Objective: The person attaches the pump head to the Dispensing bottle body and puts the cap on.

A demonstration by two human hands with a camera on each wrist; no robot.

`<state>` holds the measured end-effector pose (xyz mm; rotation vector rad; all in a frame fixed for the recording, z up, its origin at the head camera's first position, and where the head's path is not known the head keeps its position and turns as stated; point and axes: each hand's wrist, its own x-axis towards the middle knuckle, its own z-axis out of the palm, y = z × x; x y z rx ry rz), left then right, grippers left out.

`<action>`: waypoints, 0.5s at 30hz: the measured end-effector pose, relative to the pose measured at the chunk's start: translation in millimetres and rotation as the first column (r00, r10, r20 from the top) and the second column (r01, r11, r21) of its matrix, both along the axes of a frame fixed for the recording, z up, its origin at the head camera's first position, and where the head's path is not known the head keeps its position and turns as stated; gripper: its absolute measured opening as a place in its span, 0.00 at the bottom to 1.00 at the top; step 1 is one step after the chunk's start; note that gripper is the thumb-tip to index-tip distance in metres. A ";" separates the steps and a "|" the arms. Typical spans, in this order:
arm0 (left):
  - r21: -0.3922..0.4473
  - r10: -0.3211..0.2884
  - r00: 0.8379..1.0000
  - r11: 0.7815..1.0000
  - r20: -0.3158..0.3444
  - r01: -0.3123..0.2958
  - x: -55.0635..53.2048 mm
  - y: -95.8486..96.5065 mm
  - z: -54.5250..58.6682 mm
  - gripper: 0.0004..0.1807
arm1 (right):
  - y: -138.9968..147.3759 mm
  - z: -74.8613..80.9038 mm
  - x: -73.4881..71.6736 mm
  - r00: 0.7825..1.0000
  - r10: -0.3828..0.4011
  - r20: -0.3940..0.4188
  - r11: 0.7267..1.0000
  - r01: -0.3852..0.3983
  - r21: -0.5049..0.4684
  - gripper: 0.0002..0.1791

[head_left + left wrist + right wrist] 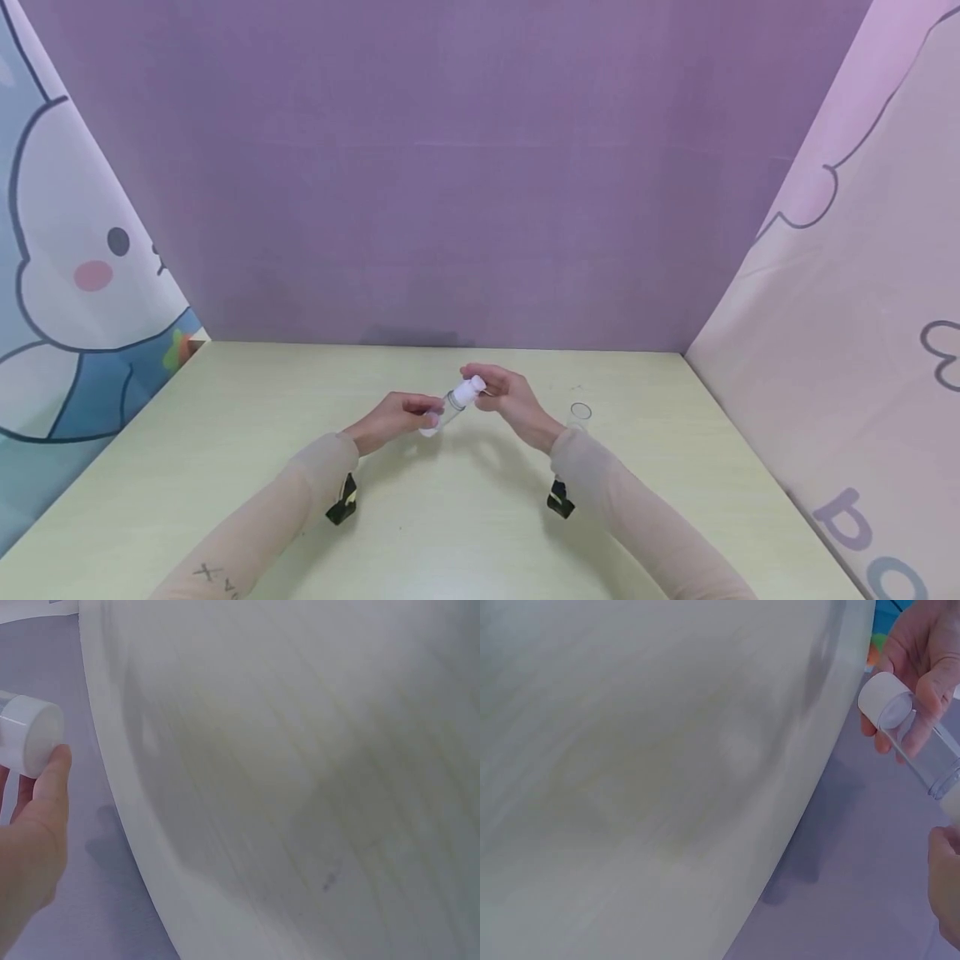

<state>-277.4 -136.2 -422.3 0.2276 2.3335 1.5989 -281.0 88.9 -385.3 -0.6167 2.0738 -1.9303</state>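
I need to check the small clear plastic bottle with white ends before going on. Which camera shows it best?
The right wrist view: the small clear plastic bottle is close, showing its transparent body, one white end and an inner tube, with the left hand gripping it. The head view shows it whole but tiny between both hands; the left wrist view catches only a white end.

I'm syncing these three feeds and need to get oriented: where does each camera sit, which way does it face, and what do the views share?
Head: worn on the head, looking forward and down at the table; both sleeved forearms, left hand and right hand hold a clear bottle.
Left wrist: on the left wrist, facing the tabletop; shows left fingers.
Right wrist: on the right wrist; shows both hands.
Shared: the bottle appears in all three.
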 end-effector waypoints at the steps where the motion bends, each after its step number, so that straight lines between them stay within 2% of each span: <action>1: -0.002 -0.001 1.000 1.000 0.004 0.001 -0.3 -0.3 -0.5 0.22 | -0.8 -0.2 0.1 1.000 0.002 -0.002 1.000 -0.002 0.001 0.27; 5: -0.014 -0.013 1.000 1.000 0.007 0.013 -0.2 -0.4 -0.9 0.22 | -3.3 -0.4 1.7 1.000 -0.017 -0.002 1.000 0.017 0.010 0.25; 15: -0.009 0.005 1.000 1.000 -0.001 -0.005 -0.8 2.1 -1.2 0.21 | -5.1 -3.7 -0.5 0.997 -0.082 -0.012 0.997 0.082 0.014 0.25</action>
